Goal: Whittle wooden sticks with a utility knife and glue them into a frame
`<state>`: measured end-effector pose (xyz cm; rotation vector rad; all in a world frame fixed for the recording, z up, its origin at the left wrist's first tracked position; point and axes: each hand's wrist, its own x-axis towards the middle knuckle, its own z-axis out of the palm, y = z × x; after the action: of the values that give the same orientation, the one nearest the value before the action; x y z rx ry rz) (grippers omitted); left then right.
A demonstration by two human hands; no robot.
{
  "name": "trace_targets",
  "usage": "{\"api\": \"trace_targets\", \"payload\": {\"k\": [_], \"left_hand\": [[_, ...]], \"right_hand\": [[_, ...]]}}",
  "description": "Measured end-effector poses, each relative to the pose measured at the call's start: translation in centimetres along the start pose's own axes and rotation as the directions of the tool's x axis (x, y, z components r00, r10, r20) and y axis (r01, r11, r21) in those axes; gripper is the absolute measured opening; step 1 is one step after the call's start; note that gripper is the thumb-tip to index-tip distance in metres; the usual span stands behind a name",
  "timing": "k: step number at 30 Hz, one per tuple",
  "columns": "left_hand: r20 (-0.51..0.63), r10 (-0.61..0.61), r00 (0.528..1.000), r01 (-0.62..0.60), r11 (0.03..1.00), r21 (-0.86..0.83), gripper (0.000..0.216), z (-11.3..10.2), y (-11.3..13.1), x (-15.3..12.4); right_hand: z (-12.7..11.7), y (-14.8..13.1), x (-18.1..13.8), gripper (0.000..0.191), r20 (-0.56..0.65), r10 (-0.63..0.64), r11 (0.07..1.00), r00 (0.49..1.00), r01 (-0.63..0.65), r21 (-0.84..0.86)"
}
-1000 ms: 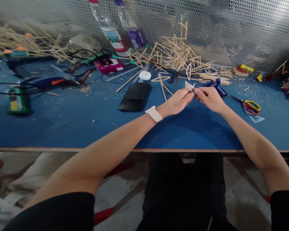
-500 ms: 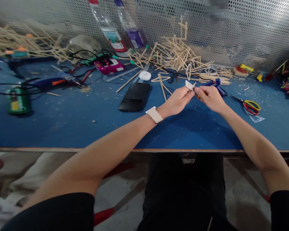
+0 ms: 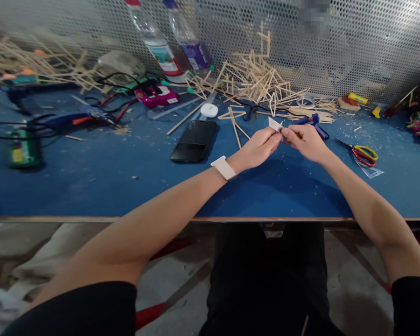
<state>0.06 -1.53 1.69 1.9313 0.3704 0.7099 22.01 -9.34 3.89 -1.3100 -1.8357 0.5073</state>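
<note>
Above the blue table, my two hands meet right of centre. My right hand (image 3: 306, 141) is closed round what looks like a utility knife (image 3: 275, 124); its flat, pale blade with a slanted end points up and left, and a bit of orange handle shows under the fingers. My left hand (image 3: 261, 145) is closed in a pinch right against the blade. Between the hands a short pale tip, like a thin wooden stick, pokes up; the fingers hide the rest. A blue glue gun (image 3: 314, 121) lies just behind my right hand.
Behind the hands is a heap of thin wooden sticks (image 3: 259, 79) against the perforated metal panel. A black phone (image 3: 193, 141) and white case (image 3: 209, 110) lie left; scissors (image 3: 364, 155) lie right. Further left are two bottles (image 3: 163, 56), a magenta device (image 3: 157, 96) and cables.
The view has shifted very slightly. Both hands stay together in nearly the same place and keep their grip. At the far left edge, part of another person's hand has gone out of view.
</note>
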Motion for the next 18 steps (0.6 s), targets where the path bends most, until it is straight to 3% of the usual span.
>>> {"api": "trace_targets", "payload": {"k": [10, 18], "left_hand": [[0.0, 0.034, 0.999, -0.034, 0.982, 0.185, 0.03, -0.39, 0.12, -0.09], [-0.019, 0.054, 0.998, -0.051, 0.989, 0.137, 0.034, -0.46, -0.31, -0.01]], "right_hand": [[-0.41, 0.09, 0.04, 0.093, 0.057, 0.003, 0.999, 0.998, -0.006, 0.047], [-0.17, 0.29, 0.03, 0.092, 0.054, 0.005, 0.995, 0.999, -0.01, 0.102]]}}
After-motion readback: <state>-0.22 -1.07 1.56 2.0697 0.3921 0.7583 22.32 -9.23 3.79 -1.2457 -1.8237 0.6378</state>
